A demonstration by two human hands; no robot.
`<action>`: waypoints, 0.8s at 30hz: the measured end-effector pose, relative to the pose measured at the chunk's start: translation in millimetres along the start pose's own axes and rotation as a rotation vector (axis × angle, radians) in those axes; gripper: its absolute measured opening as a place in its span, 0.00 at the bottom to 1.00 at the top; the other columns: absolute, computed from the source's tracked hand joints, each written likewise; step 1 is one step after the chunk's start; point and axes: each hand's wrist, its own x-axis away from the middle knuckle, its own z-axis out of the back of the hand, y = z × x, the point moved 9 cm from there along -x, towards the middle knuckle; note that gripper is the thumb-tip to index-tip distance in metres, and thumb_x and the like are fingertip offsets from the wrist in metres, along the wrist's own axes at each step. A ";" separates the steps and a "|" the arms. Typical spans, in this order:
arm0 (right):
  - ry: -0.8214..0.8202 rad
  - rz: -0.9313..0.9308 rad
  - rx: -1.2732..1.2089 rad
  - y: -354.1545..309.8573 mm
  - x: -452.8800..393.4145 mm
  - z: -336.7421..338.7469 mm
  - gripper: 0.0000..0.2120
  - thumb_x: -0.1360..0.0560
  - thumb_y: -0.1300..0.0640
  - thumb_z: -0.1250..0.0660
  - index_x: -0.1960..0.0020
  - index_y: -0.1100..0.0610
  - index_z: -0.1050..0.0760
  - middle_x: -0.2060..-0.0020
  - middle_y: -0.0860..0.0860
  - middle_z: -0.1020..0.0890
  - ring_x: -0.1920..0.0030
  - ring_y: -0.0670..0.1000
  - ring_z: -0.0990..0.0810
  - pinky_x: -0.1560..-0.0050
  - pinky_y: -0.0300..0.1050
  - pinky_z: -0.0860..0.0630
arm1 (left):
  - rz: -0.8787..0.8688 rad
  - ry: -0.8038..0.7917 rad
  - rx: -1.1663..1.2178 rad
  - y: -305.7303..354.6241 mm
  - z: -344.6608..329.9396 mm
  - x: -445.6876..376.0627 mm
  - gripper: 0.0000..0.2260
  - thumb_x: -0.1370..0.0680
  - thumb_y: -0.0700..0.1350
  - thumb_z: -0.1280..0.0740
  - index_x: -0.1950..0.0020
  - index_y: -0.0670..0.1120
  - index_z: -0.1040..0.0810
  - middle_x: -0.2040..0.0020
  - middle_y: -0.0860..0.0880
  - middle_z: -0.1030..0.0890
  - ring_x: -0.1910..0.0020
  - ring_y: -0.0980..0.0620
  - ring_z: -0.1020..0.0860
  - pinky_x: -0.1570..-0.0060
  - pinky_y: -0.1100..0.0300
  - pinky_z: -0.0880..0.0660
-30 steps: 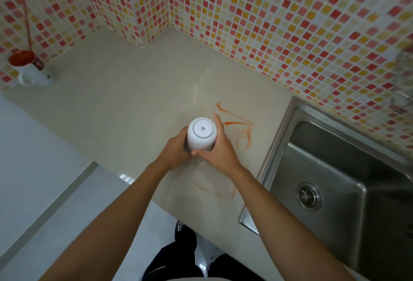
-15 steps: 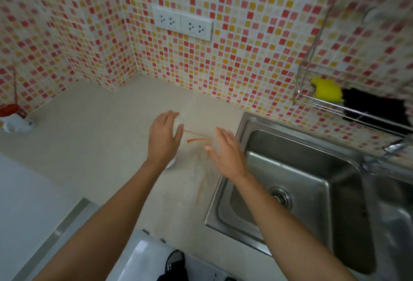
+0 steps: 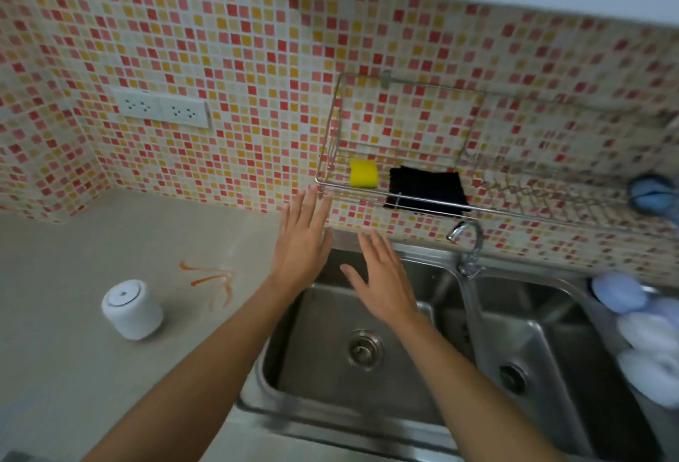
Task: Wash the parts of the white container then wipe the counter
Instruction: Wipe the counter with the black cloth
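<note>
The double-basin stainless steel sink (image 3: 433,436) occupies the near right, with a round metal drain strainer (image 3: 365,349) at the bottom of its left basin. Both forearms extend over this basin. The right hand (image 3: 385,283) is held flat above it, fingers straight and spread, holding nothing. The left hand (image 3: 302,241) is likewise flat with straight fingers, empty, above the far left corner of the basin. The white cylindrical container (image 3: 130,309) stands on the beige table (image 3: 73,369), left of the sink and well apart from both hands. Orange smear marks (image 3: 213,279) lie on the table just behind the container. A chrome faucet (image 3: 468,250) rises behind the divider between the basins. A wire rack (image 3: 367,188) on the mosaic-tiled wall carries a yellow sponge (image 3: 363,173) and a black cloth (image 3: 426,191). A white double wall socket (image 3: 161,109) is mounted further left.
</note>
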 end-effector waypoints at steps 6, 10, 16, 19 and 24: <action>0.333 0.049 -0.070 28.5 -4.6 95.0 0.26 0.19 0.43 0.44 0.24 0.51 0.40 0.24 0.50 0.40 0.25 0.49 0.44 0.28 0.46 0.43 | -0.084 -0.052 -0.066 45.0 -18.1 -46.1 0.26 0.17 0.51 0.46 0.21 0.46 0.48 0.21 0.45 0.52 0.22 0.45 0.56 0.24 0.46 0.55; 0.422 -0.002 -0.049 55.4 -49.4 140.1 0.22 0.19 0.46 0.44 0.27 0.52 0.35 0.28 0.52 0.34 0.27 0.53 0.38 0.29 0.49 0.38 | -0.081 -0.119 -0.132 64.0 -22.0 -83.9 0.30 0.20 0.58 0.62 0.21 0.45 0.58 0.22 0.48 0.62 0.23 0.46 0.62 0.24 0.48 0.61; 0.101 -0.138 0.018 110.2 -122.6 119.0 0.28 0.21 0.43 0.40 0.25 0.49 0.42 0.25 0.54 0.40 0.25 0.58 0.42 0.28 0.58 0.39 | -0.027 -0.171 -0.148 49.4 -37.5 -111.5 0.32 0.23 0.62 0.69 0.23 0.47 0.67 0.23 0.48 0.68 0.25 0.49 0.69 0.26 0.52 0.67; -0.113 -0.192 -0.082 125.0 -139.2 99.4 0.34 0.25 0.41 0.35 0.24 0.47 0.43 0.25 0.53 0.40 0.26 0.57 0.41 0.28 0.56 0.39 | 0.007 -0.194 -0.147 34.4 -45.7 -111.0 0.35 0.26 0.65 0.73 0.23 0.46 0.68 0.23 0.48 0.69 0.25 0.49 0.70 0.28 0.53 0.69; -0.500 -0.294 -0.097 132.8 -148.4 69.0 0.44 0.30 0.36 0.31 0.22 0.46 0.49 0.22 0.54 0.50 0.24 0.61 0.46 0.26 0.57 0.43 | 0.045 -0.189 -0.194 22.2 -55.9 -106.2 0.41 0.30 0.67 0.80 0.23 0.46 0.66 0.23 0.49 0.67 0.25 0.48 0.69 0.26 0.49 0.67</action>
